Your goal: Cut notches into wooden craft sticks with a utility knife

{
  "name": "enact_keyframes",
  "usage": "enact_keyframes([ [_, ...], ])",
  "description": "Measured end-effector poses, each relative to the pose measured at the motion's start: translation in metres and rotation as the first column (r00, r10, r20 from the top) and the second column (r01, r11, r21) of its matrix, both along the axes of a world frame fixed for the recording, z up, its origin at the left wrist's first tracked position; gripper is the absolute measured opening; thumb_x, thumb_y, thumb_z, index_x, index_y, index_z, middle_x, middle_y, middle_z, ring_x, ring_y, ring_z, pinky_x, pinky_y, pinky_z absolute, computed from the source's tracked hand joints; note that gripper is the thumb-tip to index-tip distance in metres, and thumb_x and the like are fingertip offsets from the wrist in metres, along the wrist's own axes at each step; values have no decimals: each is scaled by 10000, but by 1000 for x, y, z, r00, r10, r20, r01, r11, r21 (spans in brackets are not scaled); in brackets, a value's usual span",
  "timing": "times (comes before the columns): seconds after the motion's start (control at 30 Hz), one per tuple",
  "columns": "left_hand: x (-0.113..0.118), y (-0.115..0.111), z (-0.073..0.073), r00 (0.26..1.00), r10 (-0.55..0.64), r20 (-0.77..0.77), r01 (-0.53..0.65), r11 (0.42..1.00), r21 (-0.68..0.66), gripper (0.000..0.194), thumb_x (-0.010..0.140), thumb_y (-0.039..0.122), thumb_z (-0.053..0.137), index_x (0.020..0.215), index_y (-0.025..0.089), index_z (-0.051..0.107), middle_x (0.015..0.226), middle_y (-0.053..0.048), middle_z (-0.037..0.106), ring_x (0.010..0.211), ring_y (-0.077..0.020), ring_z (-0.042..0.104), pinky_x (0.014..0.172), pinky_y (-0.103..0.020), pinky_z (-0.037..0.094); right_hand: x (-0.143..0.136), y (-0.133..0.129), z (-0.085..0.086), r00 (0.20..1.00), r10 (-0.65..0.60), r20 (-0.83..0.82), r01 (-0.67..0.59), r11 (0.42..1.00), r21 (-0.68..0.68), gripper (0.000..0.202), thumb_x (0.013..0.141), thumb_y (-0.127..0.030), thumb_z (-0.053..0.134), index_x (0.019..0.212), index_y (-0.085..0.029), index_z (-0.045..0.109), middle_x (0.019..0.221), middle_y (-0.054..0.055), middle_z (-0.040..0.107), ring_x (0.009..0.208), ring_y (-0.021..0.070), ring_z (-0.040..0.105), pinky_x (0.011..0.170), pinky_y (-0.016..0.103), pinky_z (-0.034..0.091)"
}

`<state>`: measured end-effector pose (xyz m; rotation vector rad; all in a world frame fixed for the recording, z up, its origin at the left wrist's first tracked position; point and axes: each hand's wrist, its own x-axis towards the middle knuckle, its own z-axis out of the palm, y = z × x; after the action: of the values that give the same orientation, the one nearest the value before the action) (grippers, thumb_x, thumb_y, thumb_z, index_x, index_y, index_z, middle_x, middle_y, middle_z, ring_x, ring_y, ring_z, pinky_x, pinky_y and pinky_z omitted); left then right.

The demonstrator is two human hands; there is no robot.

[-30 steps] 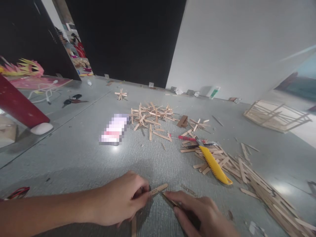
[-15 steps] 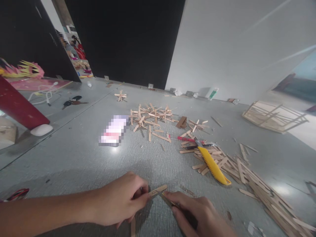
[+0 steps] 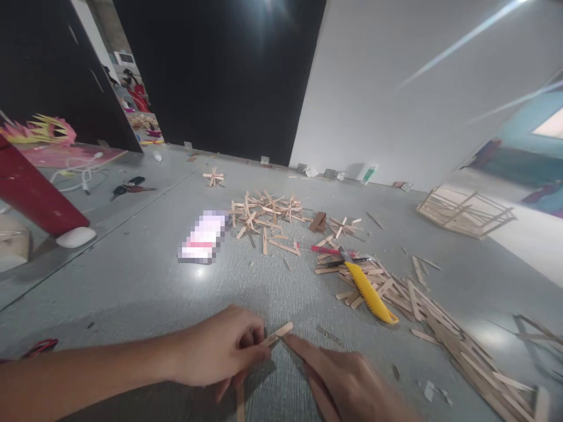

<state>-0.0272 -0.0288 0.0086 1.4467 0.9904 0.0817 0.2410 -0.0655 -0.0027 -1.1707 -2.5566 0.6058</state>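
A wooden craft stick, with a small slot cut in it, is pinched between the thumb and fingers of my left hand. Its free end points up and to the right. Below that hand another craft stick is partly visible. My right hand is closed, its index fingertip at the held stick's edge. What those fingers grip is hidden. To the right, a yellow-handled utility knife lies on a heap of loose craft sticks, beside a black pen and a red pen.
Small crossed-stick assemblies are clustered mid-table, left of a folded brown piece. A lit phone lies left of them. Farther left are keys, a white mouse and a red cylinder. A stick frame stands far right.
The view has turned slightly right. The held stick now tilts up more steeply, and the thin piece that showed at my right fingertips is out of sight.
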Motion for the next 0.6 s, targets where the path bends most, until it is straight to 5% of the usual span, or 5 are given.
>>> enact_keyframes([
  [0.3, 1, -1, -1, 1000, 11, 1, -11, 1000, -18, 492, 1002, 681, 525, 813, 228, 478, 559, 60, 563, 323, -88, 461, 320, -178, 308, -17, 12, 28, 988, -22, 150, 23, 1000, -6, 402, 964, -72, 476, 1199, -261, 742, 787, 15, 760, 676, 168, 723, 629, 237, 532],
  [0.47, 4, -3, -2, 999, 33, -29, -31, 997, 71, 418, 1005, 570, 537, 773, 226, 482, 544, 63, 527, 346, -89, 416, 349, -191, 294, -30, 25, 46, 934, 71, 351, -84, 996, 22, 288, 811, -9, 590, 925, -220, 749, 693, 21, 706, 587, 177, 670, 516, 256, 386],
  [0.6, 7, -3, -2, 999, 39, -12, -35, 970, 241, 320, 966, 385, 579, 712, 211, 491, 537, 51, 482, 480, -105, 441, 458, -202, 306, -38, 35, 70, 908, 114, 403, -112, 993, -29, 302, 828, 37, 595, 875, -214, 756, 758, 38, 728, 680, 194, 691, 587, 282, 386],
])
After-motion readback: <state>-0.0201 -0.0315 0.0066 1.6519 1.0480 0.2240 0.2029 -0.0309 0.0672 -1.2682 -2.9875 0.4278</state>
